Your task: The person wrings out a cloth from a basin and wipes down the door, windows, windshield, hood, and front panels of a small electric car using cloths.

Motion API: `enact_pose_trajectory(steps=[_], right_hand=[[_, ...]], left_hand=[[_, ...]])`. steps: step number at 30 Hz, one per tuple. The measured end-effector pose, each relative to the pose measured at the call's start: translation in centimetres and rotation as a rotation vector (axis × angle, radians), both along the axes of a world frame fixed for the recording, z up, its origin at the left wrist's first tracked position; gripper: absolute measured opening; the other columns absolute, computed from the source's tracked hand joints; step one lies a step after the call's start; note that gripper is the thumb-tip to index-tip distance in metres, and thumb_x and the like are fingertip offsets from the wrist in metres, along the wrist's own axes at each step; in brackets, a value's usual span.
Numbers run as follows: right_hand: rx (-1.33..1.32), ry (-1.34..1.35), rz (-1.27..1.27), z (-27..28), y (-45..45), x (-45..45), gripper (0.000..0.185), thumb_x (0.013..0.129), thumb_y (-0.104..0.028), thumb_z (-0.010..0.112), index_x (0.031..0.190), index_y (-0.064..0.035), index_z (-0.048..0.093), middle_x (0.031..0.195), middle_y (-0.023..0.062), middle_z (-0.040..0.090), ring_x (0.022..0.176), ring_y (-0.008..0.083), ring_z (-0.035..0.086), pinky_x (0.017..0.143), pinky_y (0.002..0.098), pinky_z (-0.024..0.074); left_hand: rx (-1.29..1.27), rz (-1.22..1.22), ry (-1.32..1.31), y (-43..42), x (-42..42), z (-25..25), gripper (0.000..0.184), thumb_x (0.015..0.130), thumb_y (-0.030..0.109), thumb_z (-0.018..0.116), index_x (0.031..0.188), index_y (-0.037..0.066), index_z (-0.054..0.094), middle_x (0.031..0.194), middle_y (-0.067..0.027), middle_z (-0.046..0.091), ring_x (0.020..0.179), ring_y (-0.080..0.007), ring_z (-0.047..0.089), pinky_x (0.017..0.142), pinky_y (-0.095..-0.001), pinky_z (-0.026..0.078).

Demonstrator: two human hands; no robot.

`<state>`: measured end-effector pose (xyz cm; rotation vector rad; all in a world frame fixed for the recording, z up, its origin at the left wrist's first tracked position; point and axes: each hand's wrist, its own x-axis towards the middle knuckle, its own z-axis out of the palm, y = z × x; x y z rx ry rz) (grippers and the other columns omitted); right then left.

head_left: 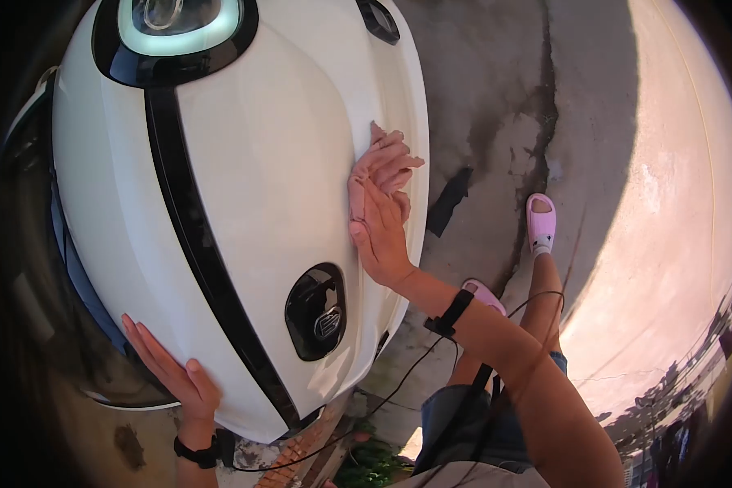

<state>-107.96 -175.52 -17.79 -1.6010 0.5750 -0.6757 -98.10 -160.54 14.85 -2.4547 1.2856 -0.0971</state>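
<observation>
A white car body (260,154) with a long black stripe fills the left half of the view. My right hand (386,240) presses a crumpled pink cloth (366,175) against the car's edge, and its fingers partly merge with the folds. My left hand (175,374) lies open on the white panel near the dark window, fingers stretched out and thumb apart, holding nothing. Between the hands sits an oval black recess (315,313) with a shiny emblem.
A ring-shaped lamp (183,37) glows at the top. Pink slippers (540,220) stand on the cracked concrete, near a dark scrap (450,202). Black bands circle both wrists, with a thin cable (390,396) trailing between them. Bricks and green plants show below.
</observation>
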Motion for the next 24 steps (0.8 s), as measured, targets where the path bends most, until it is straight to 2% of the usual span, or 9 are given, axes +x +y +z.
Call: enact_pose_trajectory(steps=[5, 8, 12, 14, 16, 18, 21, 23, 24], right_hand=[[0.107, 0.101, 0.022, 2.1, 15.9, -11.3, 0.053, 0.085, -0.009, 0.063, 0.136, -0.0012, 0.048, 0.142, 0.0162, 0.046, 0.124, 0.0332, 0.046, 0.105, 0.0501, 0.0278], [0.184, 0.172, 0.145, 1.6, 21.9, -16.1, 0.047, 0.087, -0.001, 0.058, 0.133, -0.0045, 0.05, 0.135, 0.0139, 0.05, 0.121, 0.0321, 0.048, 0.105, 0.0488, 0.0296], [0.302, 0.153, 0.333, -1.0, 18.6, -18.0, 0.042, 0.086, 0.0, 0.061, 0.127, -0.0068, 0.055, 0.119, 0.0104, 0.058, 0.111, 0.029, 0.055, 0.091, 0.0417, 0.0438], [0.664, 0.152, 0.299, -3.8, 14.6, -18.1, 0.027, 0.087, -0.016, 0.063, 0.113, -0.0084, 0.062, 0.109, 0.0107, 0.061, 0.087, 0.0245, 0.061, 0.072, 0.0341, 0.0492], [0.498, 0.382, 0.202, -11.2, 11.9, -18.7, 0.023, 0.087, -0.025, 0.06, 0.096, -0.0049, 0.066, 0.104, 0.012, 0.062, 0.078, 0.023, 0.063, 0.067, 0.0339, 0.0498], [0.916, 0.812, 0.476, -13.0, 4.2, -19.5, 0.028, 0.086, -0.03, 0.059, 0.084, -0.0024, 0.067, 0.107, 0.0156, 0.061, 0.079, 0.0258, 0.064, 0.068, 0.0376, 0.0511], [0.734, 0.906, 0.705, -22.0, 1.8, -20.0, 0.025, 0.081, -0.026, 0.062, 0.088, -0.0031, 0.068, 0.095, 0.0181, 0.065, 0.08, 0.028, 0.064, 0.072, 0.0377, 0.0515], [0.317, 0.943, 0.505, -25.5, 2.1, -19.1, 0.027, 0.08, -0.023, 0.058, 0.092, 0.0002, 0.065, 0.067, 0.0084, 0.062, 0.055, 0.0241, 0.059, 0.057, 0.0348, 0.0488], [0.324, 0.956, 0.517, -28.0, 2.5, -18.4, 0.027, 0.08, -0.023, 0.058, 0.092, 0.0002, 0.065, 0.067, 0.0084, 0.062, 0.055, 0.0241, 0.059, 0.057, 0.0348, 0.0488]], left_hand=[[-0.109, -0.075, -0.023, 1.0, 0.4, -0.8, 0.064, 0.103, 0.036, 0.029, 0.15, -0.006, 0.021, 0.158, -0.0248, 0.019, 0.146, -0.0403, 0.02, 0.117, -0.0496, 0.017], [-0.2, -0.082, 0.014, 1.4, 0.5, -1.1, 0.06, 0.103, 0.032, 0.033, 0.151, -0.002, 0.025, 0.159, -0.0193, 0.023, 0.147, -0.0351, 0.021, 0.118, -0.047, 0.017], [-0.225, -0.097, 0.005, 2.4, 1.6, -0.6, 0.054, 0.103, 0.027, 0.036, 0.15, 0.0, 0.031, 0.158, -0.0172, 0.026, 0.147, -0.0324, 0.022, 0.118, -0.0452, 0.017], [-0.2, -0.15, -0.052, 3.2, 1.8, -0.4, 0.054, 0.103, 0.031, 0.036, 0.148, 0.001, 0.034, 0.157, -0.0174, 0.027, 0.147, -0.0322, 0.024, 0.118, -0.0457, 0.018], [-0.218, -0.141, -0.072, 4.5, 0.3, -0.1, 0.056, 0.103, 0.034, 0.035, 0.147, 0.001, 0.035, 0.157, -0.0171, 0.028, 0.146, -0.0321, 0.025, 0.118, -0.0463, 0.019], [-0.175, -0.155, -0.104, 5.9, -1.5, -0.1, 0.061, 0.103, 0.042, 0.032, 0.147, -0.001, 0.035, 0.157, -0.0176, 0.028, 0.146, -0.0333, 0.025, 0.118, -0.0473, 0.019], [-0.096, -0.123, -0.104, 5.8, -3.0, -1.3, 0.069, 0.102, 0.049, 0.029, 0.147, -0.002, 0.032, 0.155, -0.0231, 0.028, 0.143, -0.0384, 0.028, 0.116, -0.0511, 0.021], [-0.118, -0.007, -0.095, 7.3, -2.9, -1.3, 0.067, 0.103, 0.046, 0.028, 0.148, -0.002, 0.028, 0.154, -0.0256, 0.026, 0.141, -0.0426, 0.029, 0.115, -0.0537, 0.022], [-0.085, -0.009, -0.114, 7.5, -2.9, -1.2, 0.066, 0.103, 0.046, 0.028, 0.148, -0.002, 0.027, 0.154, -0.0256, 0.026, 0.141, -0.0426, 0.029, 0.115, -0.0537, 0.022]])
